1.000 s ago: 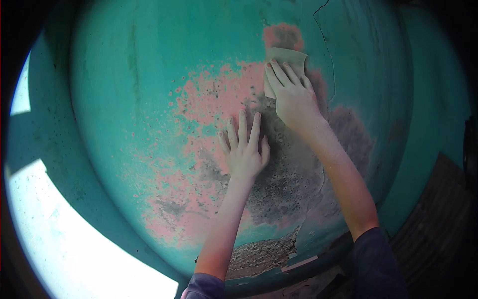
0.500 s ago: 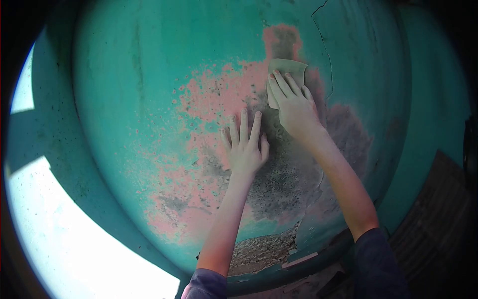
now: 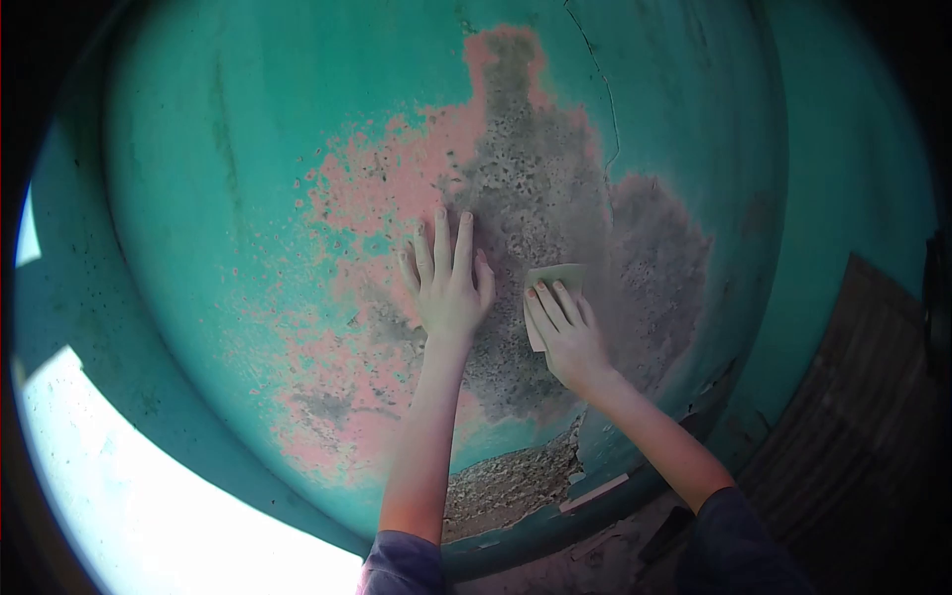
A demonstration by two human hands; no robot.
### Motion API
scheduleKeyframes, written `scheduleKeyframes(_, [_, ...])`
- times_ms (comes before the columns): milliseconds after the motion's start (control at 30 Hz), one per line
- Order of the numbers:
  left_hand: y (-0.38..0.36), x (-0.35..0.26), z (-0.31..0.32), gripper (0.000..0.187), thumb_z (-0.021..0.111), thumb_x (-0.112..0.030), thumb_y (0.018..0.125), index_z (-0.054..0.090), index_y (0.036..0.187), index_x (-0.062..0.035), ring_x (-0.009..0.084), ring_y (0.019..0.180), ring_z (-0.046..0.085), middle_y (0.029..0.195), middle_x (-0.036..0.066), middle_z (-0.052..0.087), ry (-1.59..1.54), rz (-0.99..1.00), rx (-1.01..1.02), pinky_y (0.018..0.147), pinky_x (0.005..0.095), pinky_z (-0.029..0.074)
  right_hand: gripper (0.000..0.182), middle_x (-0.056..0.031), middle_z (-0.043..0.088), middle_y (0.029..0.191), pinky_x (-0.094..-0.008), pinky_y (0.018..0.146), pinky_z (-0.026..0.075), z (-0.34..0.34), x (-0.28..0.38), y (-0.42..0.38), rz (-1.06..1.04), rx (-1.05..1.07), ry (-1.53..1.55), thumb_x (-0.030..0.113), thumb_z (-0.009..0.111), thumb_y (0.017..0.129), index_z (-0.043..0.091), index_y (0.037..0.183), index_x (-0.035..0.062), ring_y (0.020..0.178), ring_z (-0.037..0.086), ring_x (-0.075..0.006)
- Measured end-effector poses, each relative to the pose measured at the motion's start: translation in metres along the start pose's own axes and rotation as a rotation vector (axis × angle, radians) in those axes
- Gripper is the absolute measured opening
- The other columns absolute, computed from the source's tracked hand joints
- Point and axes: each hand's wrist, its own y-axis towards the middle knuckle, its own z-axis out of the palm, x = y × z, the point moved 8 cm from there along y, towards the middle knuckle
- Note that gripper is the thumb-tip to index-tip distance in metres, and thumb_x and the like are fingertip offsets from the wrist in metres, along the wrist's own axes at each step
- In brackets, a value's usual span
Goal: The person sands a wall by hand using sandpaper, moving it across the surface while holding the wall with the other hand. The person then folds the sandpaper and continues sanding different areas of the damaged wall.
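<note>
My left hand (image 3: 451,288) lies flat on the worn wall (image 3: 248,159), fingers spread and pointing up, where pink paint meets bare grey plaster. It holds nothing. To its right, my right hand (image 3: 570,337) presses a sheet of pale sandpaper-like material (image 3: 557,273) flat against the grey patch (image 3: 535,188). The sheet's upper edge and left side show around my fingers; the rest is hidden under the hand.
A thin crack (image 3: 603,89) runs down the wall at the upper right. Rough broken plaster (image 3: 516,491) shows near the wall's foot. Bright light fills the lower left. A brown slatted surface (image 3: 843,377) stands at the right.
My right hand and the sheet have moved down the wall, uncovering the upper grey patch. The camera view has shifted slightly; my left hand stays on about the same wall area.
</note>
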Motion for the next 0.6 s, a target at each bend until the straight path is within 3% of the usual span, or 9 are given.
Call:
scheduleKeyframes(167, [-0.013,0.002,0.005,0.056,0.06,-0.025,0.096,0.053,0.15,-0.0194,0.0355,0.152,0.032,0.162,0.009,0.043,0.01,-0.037,-0.005,0.124,0.0551,0.016,0.063,-0.0121,0.044,0.158,-0.0533,0.115,0.035,0.02,-0.024,-0.032,0.274,-0.061,0.067,0.008,0.052,0.091,0.046,0.154,0.0079,0.145,0.042,-0.0332])
scheduleKeyframes(300, [-0.024,0.001,0.004,0.059,0.061,-0.022,0.096,0.048,0.152,-0.011,0.0351,0.151,0.036,0.16,0.01,0.046,0.016,-0.033,-0.039,0.122,0.054,0.021,0.063,-0.014,0.044,0.157,-0.0519,0.116,0.033,0.028,0.005,-0.055,0.09,0.064,0.047,0.009,0.054,0.091,0.045,0.153,0.0039,0.145,0.041,-0.0342])
scheduleKeyframes(333, [-0.027,-0.001,0.004,0.061,0.062,-0.022,0.096,0.045,0.153,-0.0064,0.0353,0.149,0.039,0.158,0.011,0.047,0.03,-0.017,-0.06,0.121,0.054,0.024,0.064,-0.0135,0.044,0.157,-0.0521,0.116,0.033,0.028,-0.005,-0.057,0.215,0.042,0.055,0.009,0.054,0.091,0.045,0.154,0.0051,0.145,0.04,-0.0342])
scheduleKeyframes(433, [-0.04,0.0,0.009,0.065,0.062,-0.023,0.098,0.039,0.155,-0.0037,0.036,0.148,0.04,0.158,0.012,0.048,0.045,-0.022,-0.054,0.12,0.0543,0.025,0.065,-0.0138,0.044,0.158,-0.0515,0.116,0.033,0.032,-0.007,-0.063,0.284,0.002,0.052,0.009,0.054,0.09,0.043,0.155,0.0055,0.146,0.04,-0.0338])
scheduleKeyframes(500, [-0.05,-0.001,0.012,0.066,0.062,-0.024,0.098,0.036,0.155,-0.002,0.0362,0.147,0.041,0.157,0.012,0.048,0.052,-0.017,-0.044,0.12,0.0539,0.025,0.068,-0.0147,0.042,0.159,-0.0517,0.116,0.033,0.036,0.001,-0.069,0.209,0.069,0.078,0.008,0.055,0.09,0.041,0.156,0.0039,0.146,0.04,-0.0344])
scheduleKeyframes(600, [-0.065,-0.004,0.015,0.069,0.063,-0.024,0.097,0.035,0.155,-0.0018,0.0353,0.146,0.042,0.157,0.013,0.048,0.084,-0.021,-0.06,0.12,0.0536,0.026,0.068,-0.0144,0.042,0.159,-0.0533,0.115,0.034,0.035,-0.019,-0.072,0.393,0.0,0.145,0.007,0.056,0.089,0.04,0.156,0.0052,0.147,0.039,-0.0349])
